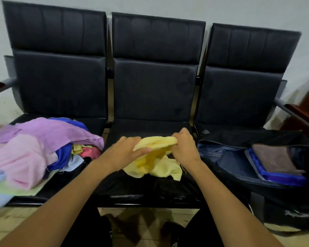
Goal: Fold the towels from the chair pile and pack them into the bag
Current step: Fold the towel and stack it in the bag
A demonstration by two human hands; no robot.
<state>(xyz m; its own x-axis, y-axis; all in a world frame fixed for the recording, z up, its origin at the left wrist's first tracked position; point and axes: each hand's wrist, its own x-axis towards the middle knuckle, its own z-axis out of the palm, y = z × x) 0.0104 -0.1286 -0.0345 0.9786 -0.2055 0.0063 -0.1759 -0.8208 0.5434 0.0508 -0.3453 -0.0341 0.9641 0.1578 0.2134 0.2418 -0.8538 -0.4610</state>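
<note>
Both hands hold the yellow towel [156,157] over the middle seat [150,127]: the left hand [128,152] pinches its top edge at nine o'clock, the right hand [184,146] has its fingers [178,136] curled round the edge at three. The rest sags, crumpled, below them. The towel pile [39,148] lies at nine o'clock, the open bag [239,157] with folded towels [276,161] at three.

Both forearms are bare, with no sleeves in view. The left hand [127,151] and right hand [184,146] wear nothing. Dark trousers [89,227] cover the legs.
</note>
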